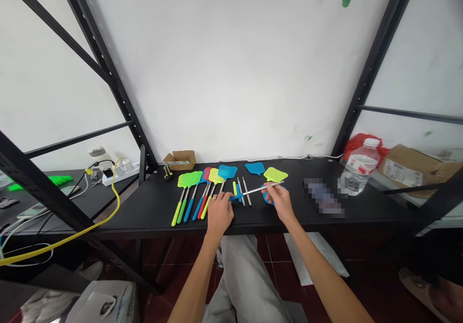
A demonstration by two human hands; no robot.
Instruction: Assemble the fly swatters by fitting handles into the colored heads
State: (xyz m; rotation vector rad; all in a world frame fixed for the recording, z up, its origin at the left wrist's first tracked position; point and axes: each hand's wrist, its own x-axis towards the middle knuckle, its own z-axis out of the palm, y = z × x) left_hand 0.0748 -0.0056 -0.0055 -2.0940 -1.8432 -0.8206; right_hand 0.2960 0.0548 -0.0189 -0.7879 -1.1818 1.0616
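My left hand (221, 211) is closed around the blue handle (237, 197) of a fly swatter. A silver metal rod (255, 189) extends from this handle to the right. Near its far end, my right hand (279, 200) pinches the rod between thumb and fingers. Partly hidden behind that hand lies a blue swatter head (266, 196). A blue head (255, 168) and a yellow-green head (275, 175) rest behind it. Loose metal rods (246, 191) and a yellow handle (234, 186) lie between my hands. Several assembled fly swatters (190, 202) are lined up left of my left hand.
A small open cardboard box (181, 160) stands at the back of the black table (137, 212). On the right are a blurred-out object (323, 197), a water bottle (361, 166) and a larger carton (408, 171). A yellow cable (112, 212) hangs at the left, near a power strip (123, 172).
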